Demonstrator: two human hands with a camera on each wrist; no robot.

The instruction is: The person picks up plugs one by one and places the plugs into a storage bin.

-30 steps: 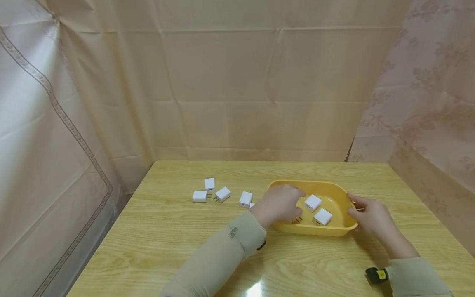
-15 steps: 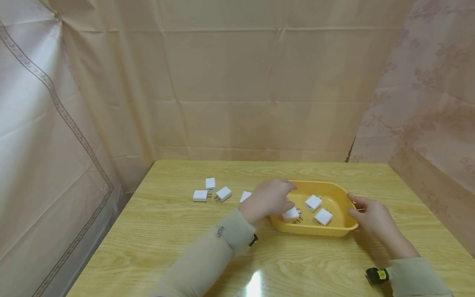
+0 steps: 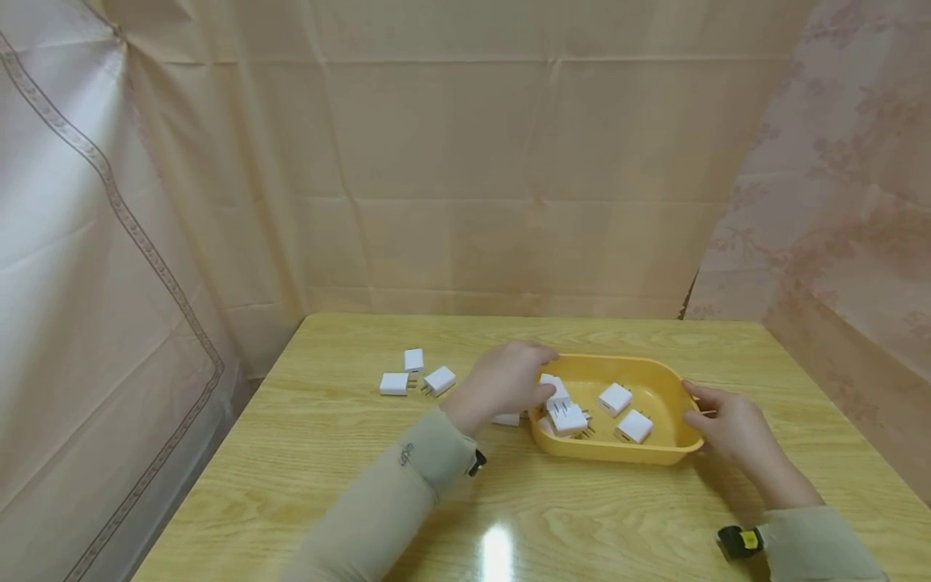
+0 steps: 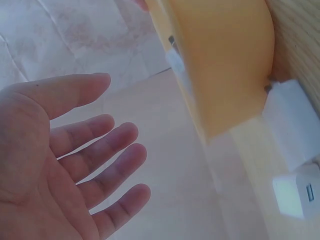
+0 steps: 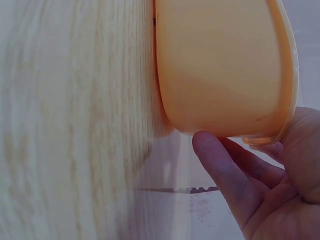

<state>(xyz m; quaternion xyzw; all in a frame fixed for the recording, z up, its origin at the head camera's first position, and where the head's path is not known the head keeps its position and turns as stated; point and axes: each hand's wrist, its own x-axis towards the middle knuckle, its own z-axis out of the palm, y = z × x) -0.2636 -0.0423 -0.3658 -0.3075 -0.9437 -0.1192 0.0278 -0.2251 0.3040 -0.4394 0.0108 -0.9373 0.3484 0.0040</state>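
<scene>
And there are the white chargers (image 3: 614,399) in the yellow tray (image 3: 618,454), set between the left hand (image 3: 505,376) and the right hand (image 3: 738,424): a pair lies toward the right hand, and now a cluster (image 3: 567,419) comes into sight right beside the left hand, prongs showing, as that hand slides off leftward. It comes away with nothing in it, fingers loose and apart, thumb clear; the right hand hasn't budged, thumb and fingers clamped on the tray's opposite end. So whatever the left hand had in there seems let go, and the loading looks only part done, I'd say: one loose charger (image 3: 505,419) peeks out between the left hand and the tray, the left wrist view gives two outside the wall, and a group of three (image 3: 395,384), unmoved, lies off to that hand's left on the desk (image 3: 291,485). Beyond both hands hangs a creased cloth (image 3: 436,202).
</scene>
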